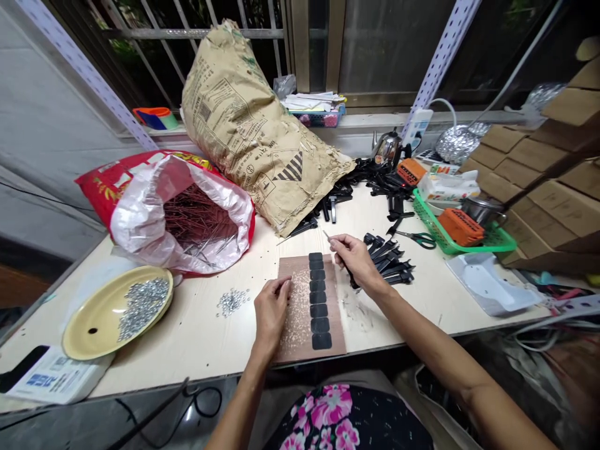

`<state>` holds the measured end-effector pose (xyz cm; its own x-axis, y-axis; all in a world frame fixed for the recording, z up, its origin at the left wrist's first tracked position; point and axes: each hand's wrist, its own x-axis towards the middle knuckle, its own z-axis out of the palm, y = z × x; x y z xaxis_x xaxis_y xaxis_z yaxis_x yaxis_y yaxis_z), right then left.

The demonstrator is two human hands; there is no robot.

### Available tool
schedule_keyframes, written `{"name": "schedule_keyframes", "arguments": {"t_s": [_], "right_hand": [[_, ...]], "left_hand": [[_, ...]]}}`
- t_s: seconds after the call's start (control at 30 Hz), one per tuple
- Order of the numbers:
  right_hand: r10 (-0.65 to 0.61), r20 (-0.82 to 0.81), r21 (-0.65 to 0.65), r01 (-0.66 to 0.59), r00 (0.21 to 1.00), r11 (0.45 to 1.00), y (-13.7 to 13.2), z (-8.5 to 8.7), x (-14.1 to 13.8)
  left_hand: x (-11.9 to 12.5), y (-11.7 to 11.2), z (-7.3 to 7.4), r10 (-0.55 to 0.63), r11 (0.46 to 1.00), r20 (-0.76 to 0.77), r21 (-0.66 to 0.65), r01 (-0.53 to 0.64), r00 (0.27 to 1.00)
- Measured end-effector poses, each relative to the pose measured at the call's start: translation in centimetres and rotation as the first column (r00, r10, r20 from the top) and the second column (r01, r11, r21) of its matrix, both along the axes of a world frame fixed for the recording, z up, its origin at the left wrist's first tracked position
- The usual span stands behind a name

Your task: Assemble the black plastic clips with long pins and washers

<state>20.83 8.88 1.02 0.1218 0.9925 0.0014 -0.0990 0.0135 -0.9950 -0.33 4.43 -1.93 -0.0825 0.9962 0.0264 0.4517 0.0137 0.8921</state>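
Observation:
A reddish-brown board lies flat at the table's front, with pale specks over its left part and a column of black rounded pads down it. My left hand rests at the board's left edge, thumb and fingers pressed together; anything between them is too small to make out. Above the board's upper right corner, my right hand is closed on a thin pale stick-like piece. A dark part shows under that palm, and I cannot tell whether it belongs to the same piece. Small shiny metal pieces lie loose left of my left hand.
Black plastic pieces are piled right of my right hand, near scissors. A yellow dish of metal bits and a red sack of thin rods stand left. Behind leans a paper sack; a green basket sits right.

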Motion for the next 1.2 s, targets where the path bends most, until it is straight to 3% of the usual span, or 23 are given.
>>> {"name": "schedule_keyframes", "arguments": {"t_s": [0.13,0.27,0.4,0.5,0.7,0.77,0.83,0.9,0.97,1.03,1.07,1.13,1.2], "right_hand": [[-0.046,-0.127,-0.008,0.045,0.991,0.999,-0.4,2.0,3.7],[-0.103,-0.116,-0.033,0.099,0.988,0.994,-1.5,2.2,6.6],[-0.138,-0.083,-0.07,0.133,0.987,0.989,-3.4,1.1,8.1],[-0.168,-0.035,-0.069,0.165,0.985,0.984,-5.0,0.4,8.8],[-0.204,0.022,-0.013,0.204,0.979,0.979,-7.3,0.3,9.8],[-0.208,0.079,-0.01,0.21,0.975,0.978,-7.8,0.4,9.8],[-0.206,0.168,0.003,0.208,0.964,0.978,-8.2,0.4,9.6],[-0.201,0.273,0.032,0.199,0.941,0.979,-8.5,0.4,9.1],[-0.195,0.39,0.105,0.167,0.9,0.98,-8.8,0.6,8.4],[-0.187,0.505,0.213,0.088,0.843,0.973,-9.0,0.8,7.5],[-0.175,0.555,0.262,0.029,0.813,0.965,-9.0,1.0,6.9],[-0.134,0.636,0.314,-0.096,0.76,0.944,-9.0,1.2,5.6],[-0.088,0.705,0.314,-0.199,0.703,0.928,-8.8,1.2,4.3]], "left_hand": [[1.2,0.7,0.6,-0.091,0.986,-0.164,0.127,0.112,0.982],[3.4,0.9,1.1,-0.194,0.946,-0.289,0.199,0.257,0.937],[6.4,0.4,1.5,-0.357,0.819,-0.503,0.236,0.523,0.787],[8.4,-0.2,1.8,-0.439,0.726,-0.642,0.158,0.669,0.628],[11.1,-1.4,2.3,-0.384,0.724,-0.865,-0.065,0.687,0.322],[11.6,-1.7,2.5,-0.374,0.722,-0.885,-0.09,0.686,0.277],[11.9,-1.9,2.6,-0.374,0.732,-0.878,-0.082,0.677,0.299],[11.7,-1.9,2.6,-0.388,0.758,-0.819,-0.023,0.651,0.422],[11.0,-1.5,2.5,-0.422,0.817,-0.63,0.049,0.575,0.653],[9.9,-0.9,2.5,-0.438,0.892,-0.214,0.019,0.452,0.873],[9.3,-0.6,2.5,-0.395,0.917,0.047,-0.045,0.397,0.917],[8.1,-0.3,2.7,-0.215,0.917,0.482,-0.199,0.345,0.849],[7.1,-0.3,3.0,-0.036,0.902,0.685,-0.291,0.319,0.727]]}}
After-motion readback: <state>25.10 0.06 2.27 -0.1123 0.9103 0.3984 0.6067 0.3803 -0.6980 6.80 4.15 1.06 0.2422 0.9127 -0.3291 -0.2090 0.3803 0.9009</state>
